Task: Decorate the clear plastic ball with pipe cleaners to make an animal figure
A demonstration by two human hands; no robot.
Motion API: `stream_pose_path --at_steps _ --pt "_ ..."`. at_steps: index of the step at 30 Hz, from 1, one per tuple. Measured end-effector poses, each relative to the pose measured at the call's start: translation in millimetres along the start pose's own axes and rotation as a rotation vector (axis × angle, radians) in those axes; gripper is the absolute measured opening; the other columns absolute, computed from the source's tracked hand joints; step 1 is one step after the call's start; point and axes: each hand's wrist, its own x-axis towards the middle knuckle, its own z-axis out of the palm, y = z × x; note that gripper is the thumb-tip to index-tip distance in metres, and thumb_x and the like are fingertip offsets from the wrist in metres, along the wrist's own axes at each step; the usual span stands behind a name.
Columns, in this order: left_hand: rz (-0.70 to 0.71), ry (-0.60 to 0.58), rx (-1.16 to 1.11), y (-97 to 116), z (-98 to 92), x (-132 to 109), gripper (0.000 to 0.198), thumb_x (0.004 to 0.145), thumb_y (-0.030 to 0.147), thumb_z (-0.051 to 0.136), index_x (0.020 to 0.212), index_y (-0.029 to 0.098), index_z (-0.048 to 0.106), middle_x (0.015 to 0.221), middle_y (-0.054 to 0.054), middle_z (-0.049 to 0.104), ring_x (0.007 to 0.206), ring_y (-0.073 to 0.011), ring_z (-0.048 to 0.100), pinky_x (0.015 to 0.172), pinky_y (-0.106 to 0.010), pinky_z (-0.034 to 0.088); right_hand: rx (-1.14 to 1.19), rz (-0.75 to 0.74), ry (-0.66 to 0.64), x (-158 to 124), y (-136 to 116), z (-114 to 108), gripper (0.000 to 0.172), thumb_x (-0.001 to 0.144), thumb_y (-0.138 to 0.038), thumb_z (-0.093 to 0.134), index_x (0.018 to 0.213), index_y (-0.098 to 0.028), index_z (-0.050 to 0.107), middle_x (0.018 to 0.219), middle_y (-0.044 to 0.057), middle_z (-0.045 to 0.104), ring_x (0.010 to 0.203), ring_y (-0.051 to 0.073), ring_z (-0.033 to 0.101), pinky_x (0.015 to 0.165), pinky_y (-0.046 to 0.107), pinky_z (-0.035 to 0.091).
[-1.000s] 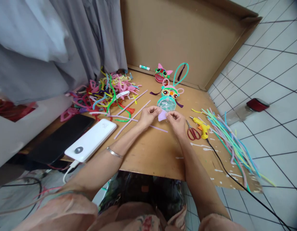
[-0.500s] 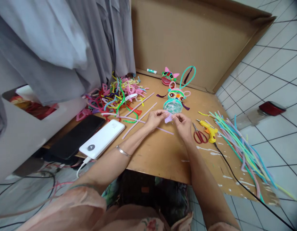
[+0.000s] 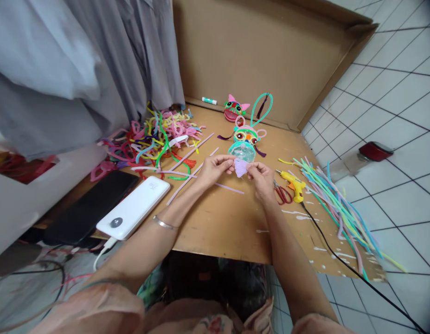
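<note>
Between my two hands is a small lilac triangular piece (image 3: 240,168) that looks made of pipe cleaner. My left hand (image 3: 216,169) pinches its left edge, and my right hand (image 3: 261,177) pinches its right edge. Just behind it lies a clear, teal-rimmed round piece (image 3: 241,152) joined to a pipe-cleaner animal head (image 3: 247,136) with pink ears, round eyes and dark tassels. Loose lilac pipe cleaners (image 3: 229,188) lie crossed on the table near my left forearm. Red-handled scissors (image 3: 283,194) rest beside my right hand, partly hidden by it.
A yellow glue gun (image 3: 295,185) with a black cord lies right of the scissors, by a bundle of pipe cleaners (image 3: 336,204). At left are a tangled pipe-cleaner heap (image 3: 162,134), a white power bank (image 3: 134,208) and a black phone (image 3: 91,206). Behind stand a red-mouthed head (image 3: 232,113) and a glue stick (image 3: 209,100).
The lilac piece now faces me more fully, showing its triangular shape, still pinched by both hands. The whole view has shifted, so the table things appear farther left.
</note>
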Motion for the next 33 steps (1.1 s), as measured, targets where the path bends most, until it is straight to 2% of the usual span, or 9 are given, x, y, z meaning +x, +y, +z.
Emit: stream_pose_path --at_steps 9,14,17,25,33 --pt "0.239 -0.044 0.3 -6.2 -1.4 -4.6 0.036 0.08 0.043 0.072 0.096 0.012 0.078 0.069 -0.004 0.072 0.058 -0.0102 0.06 0.061 -0.023 0.051 0.105 0.063 -0.002 -0.8 -3.6 0.6 0.014 0.062 -0.029 0.065 0.056 -0.019 0.058 0.045 -0.006 0.049 0.043 0.006 0.039 0.046 0.021 0.029" --pt "0.431 -0.035 0.489 -9.9 -2.9 -6.9 0.035 0.087 0.04 0.067 0.107 0.013 0.076 0.091 -0.009 0.077 0.073 -0.0141 0.068 0.071 -0.025 0.055 0.162 0.092 -0.02 -0.2 -4.2 0.7 0.011 0.06 -0.028 0.065 0.058 -0.019 0.06 0.045 -0.006 0.05 0.043 0.006 0.041 0.045 0.019 0.031" --pt "0.517 -0.032 0.576 -8.4 -3.1 -8.7 0.03 0.09 0.036 0.064 0.107 0.014 0.077 0.09 -0.01 0.077 0.075 -0.014 0.069 0.074 -0.025 0.055 0.156 0.06 -0.019 -0.7 -4.8 0.8 0.014 0.061 -0.029 0.066 0.056 -0.018 0.058 0.045 -0.007 0.049 0.042 0.005 0.04 0.045 0.019 0.03" --pt "0.615 -0.032 0.645 -7.7 -4.5 -8.3 0.026 0.093 0.032 0.061 0.104 0.015 0.078 0.078 -0.007 0.074 0.067 -0.0117 0.065 0.068 -0.022 0.053 0.164 0.073 -0.016 -2.5 -6.8 1.9 0.018 0.064 -0.032 0.07 0.061 -0.018 0.06 0.046 -0.006 0.051 0.042 0.006 0.043 0.044 0.019 0.034" --pt "0.679 0.003 0.737 -12.4 -8.6 -5.6 0.028 0.094 0.035 0.059 0.103 0.015 0.078 0.071 -0.005 0.072 0.061 -0.0096 0.06 0.063 -0.02 0.048 0.244 0.149 -0.068 -4.4 -8.2 4.8 0.036 0.06 -0.047 0.083 0.069 -0.018 0.063 0.047 -0.005 0.056 0.04 0.007 0.046 0.04 0.018 0.036"
